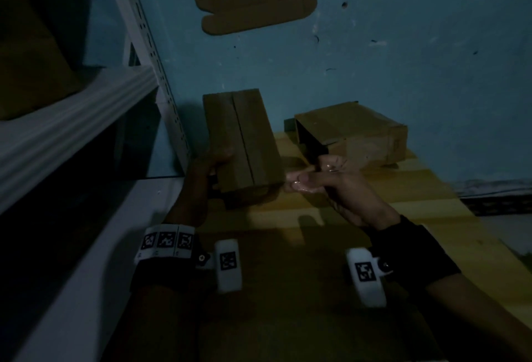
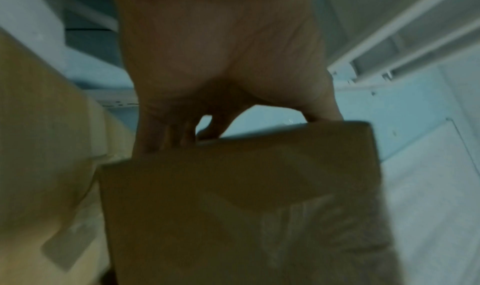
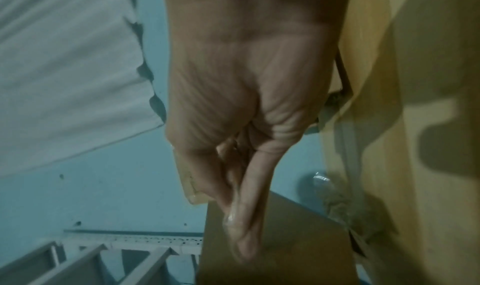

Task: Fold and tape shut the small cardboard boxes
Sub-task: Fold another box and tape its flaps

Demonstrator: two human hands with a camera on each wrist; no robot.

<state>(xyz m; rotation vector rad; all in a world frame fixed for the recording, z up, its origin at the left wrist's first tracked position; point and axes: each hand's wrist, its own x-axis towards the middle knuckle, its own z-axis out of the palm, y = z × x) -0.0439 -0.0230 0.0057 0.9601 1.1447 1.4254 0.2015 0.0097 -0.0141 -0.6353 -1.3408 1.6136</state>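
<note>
Head view, frame centre: my left hand [image 1: 211,164] gripped the folded box [image 1: 241,143] above the desk [image 1: 403,203]; my right hand [image 1: 325,177] pinched clear tape [image 1: 299,187] beside it. Best pressed flat across the seam, I judged. Left-wrist view: fingers curled over the box edge. Right-wrist view: thumb extended, pinching.
</note>
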